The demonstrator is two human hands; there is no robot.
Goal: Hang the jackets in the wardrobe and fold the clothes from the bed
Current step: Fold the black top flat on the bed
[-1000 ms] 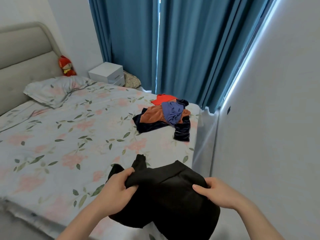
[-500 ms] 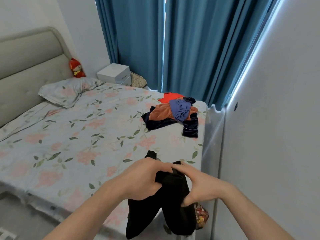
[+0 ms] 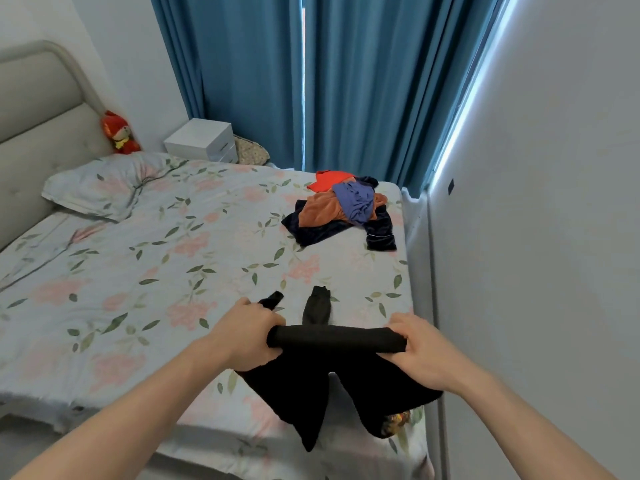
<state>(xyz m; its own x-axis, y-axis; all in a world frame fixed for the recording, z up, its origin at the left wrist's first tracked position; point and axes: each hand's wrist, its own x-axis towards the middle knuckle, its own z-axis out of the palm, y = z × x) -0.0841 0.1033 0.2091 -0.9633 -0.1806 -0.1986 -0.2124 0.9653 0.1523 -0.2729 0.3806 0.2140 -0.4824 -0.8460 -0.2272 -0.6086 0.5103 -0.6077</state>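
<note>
A black garment (image 3: 332, 382) is stretched between my hands above the near right corner of the bed (image 3: 145, 271). My left hand (image 3: 247, 332) grips its left end and my right hand (image 3: 420, 348) grips its right end, with the top edge pulled straight. Two dark parts hang down over the bed's foot edge, and two narrow black ends lie on the sheet just beyond my hands. Farther up the bed near the right edge lies a pile of clothes (image 3: 346, 209): orange, brown, purple-blue and dark navy pieces.
A floral pillow (image 3: 104, 185) lies at the padded headboard (image 3: 38, 126), with a red plush toy (image 3: 119, 133) beside it. A white bedside cabinet (image 3: 201, 140) stands by blue curtains (image 3: 311, 74). A white wall (image 3: 536, 237) runs close along the bed's right side.
My hands were together on the bunched garment half a second ago; they have moved apart, spreading it wide. The view has shifted slightly to the left.
</note>
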